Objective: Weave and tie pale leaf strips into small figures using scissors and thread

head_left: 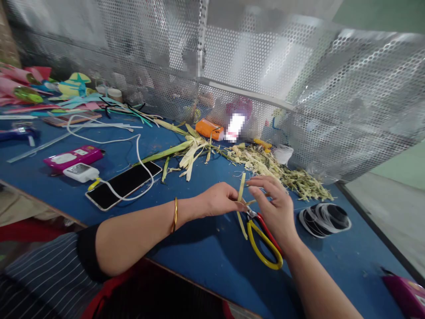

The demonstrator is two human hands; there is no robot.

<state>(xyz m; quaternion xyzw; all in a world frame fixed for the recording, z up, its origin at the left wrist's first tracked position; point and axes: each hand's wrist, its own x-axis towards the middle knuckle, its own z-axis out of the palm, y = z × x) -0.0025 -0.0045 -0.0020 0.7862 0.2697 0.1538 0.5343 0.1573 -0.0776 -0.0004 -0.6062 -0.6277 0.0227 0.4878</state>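
My left hand [221, 199] pinches a pale yellow-green leaf strip [241, 191] that stands nearly upright over the blue table [199, 248]. My right hand [275, 206] is closed around scissors with yellow and red handles [262, 239], its fingers reaching to the top of the same strip. The blades sit at the strip near my left fingertips. A gold bangle [174, 215] circles my left wrist.
A heap of leaf trimmings [285, 170] and longer green leaves [179, 148] lie behind my hands. A phone [124, 184] with white cable and charger [80, 172], a pink case [73, 157], an orange box [209, 129] and a wire coil [325, 219] are about. Perforated metal screens [299, 88] wall the back.
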